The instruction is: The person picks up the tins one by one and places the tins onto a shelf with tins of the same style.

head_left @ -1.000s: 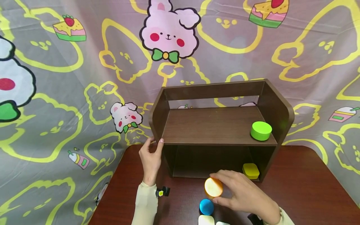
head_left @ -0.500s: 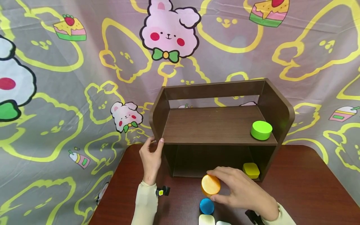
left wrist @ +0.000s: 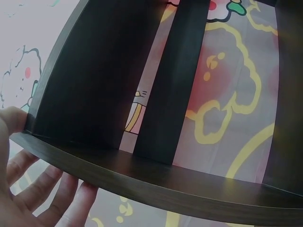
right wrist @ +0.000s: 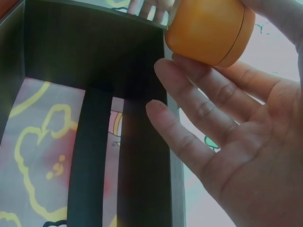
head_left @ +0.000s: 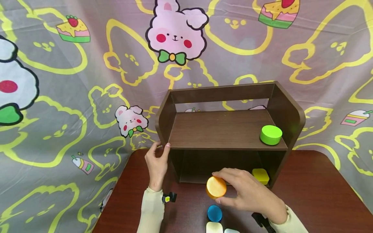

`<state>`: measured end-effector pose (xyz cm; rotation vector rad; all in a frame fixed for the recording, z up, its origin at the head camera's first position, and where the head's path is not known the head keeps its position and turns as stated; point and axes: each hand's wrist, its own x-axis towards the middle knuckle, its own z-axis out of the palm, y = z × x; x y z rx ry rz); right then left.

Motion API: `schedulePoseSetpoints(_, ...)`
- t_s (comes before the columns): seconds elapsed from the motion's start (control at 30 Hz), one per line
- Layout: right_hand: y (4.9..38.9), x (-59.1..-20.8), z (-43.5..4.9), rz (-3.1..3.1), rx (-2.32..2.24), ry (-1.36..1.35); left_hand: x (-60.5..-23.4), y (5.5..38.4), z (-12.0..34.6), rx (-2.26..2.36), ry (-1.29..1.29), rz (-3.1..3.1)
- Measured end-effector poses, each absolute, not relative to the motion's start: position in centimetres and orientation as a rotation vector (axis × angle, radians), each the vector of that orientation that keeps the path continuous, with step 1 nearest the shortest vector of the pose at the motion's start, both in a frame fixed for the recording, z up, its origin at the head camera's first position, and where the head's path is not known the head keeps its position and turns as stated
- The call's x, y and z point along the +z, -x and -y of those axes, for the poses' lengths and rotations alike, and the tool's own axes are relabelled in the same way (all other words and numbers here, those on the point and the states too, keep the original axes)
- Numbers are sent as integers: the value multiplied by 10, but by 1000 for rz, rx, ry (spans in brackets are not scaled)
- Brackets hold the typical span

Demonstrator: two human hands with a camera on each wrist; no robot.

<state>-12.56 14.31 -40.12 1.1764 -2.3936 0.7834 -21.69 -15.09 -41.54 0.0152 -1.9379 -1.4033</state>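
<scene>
My right hand [head_left: 247, 191] pinches an orange round container [head_left: 216, 187] between thumb and fingers, in front of the lower level of a dark brown two-level shelf [head_left: 215, 129]. In the right wrist view the orange container [right wrist: 208, 30] shows a seam near one end, like a lid. My left hand [head_left: 157, 161] grips the shelf's left side panel, thumb at the front edge. The left wrist view shows its fingers [left wrist: 61, 194] on the outer face of the dark panel. Below the orange container, a blue round piece [head_left: 214, 213] stands on the table.
A green round piece [head_left: 271, 135] sits at the right end of the upper level. A yellow rounded-square piece [head_left: 260, 176] stands at the right of the lower one. Cream [head_left: 214, 227] and white [head_left: 231, 231] pieces lie at the near edge of view. Behind hangs a patterned cloth [head_left: 233, 48].
My right hand has moved slightly left and forward toward the shelf with the orange container. The left hand stays on the shelf's side panel.
</scene>
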Motion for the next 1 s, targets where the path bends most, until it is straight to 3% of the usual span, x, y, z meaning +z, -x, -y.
schedulePoseSetpoints(0.27, 131, -391, -141, 2300, 810, -1242, -399, 203, 145, -1401, 4, 1923)
schedulePoseSetpoints(0.5, 137, -382, -139, 2396, 880, -1201, -429, 226, 157, -1379, 0, 1939)
schedulePoseSetpoints(1.0, 150, -364, -133, 2425, 842, -1175, -429, 225, 156, -1404, 0, 1917)
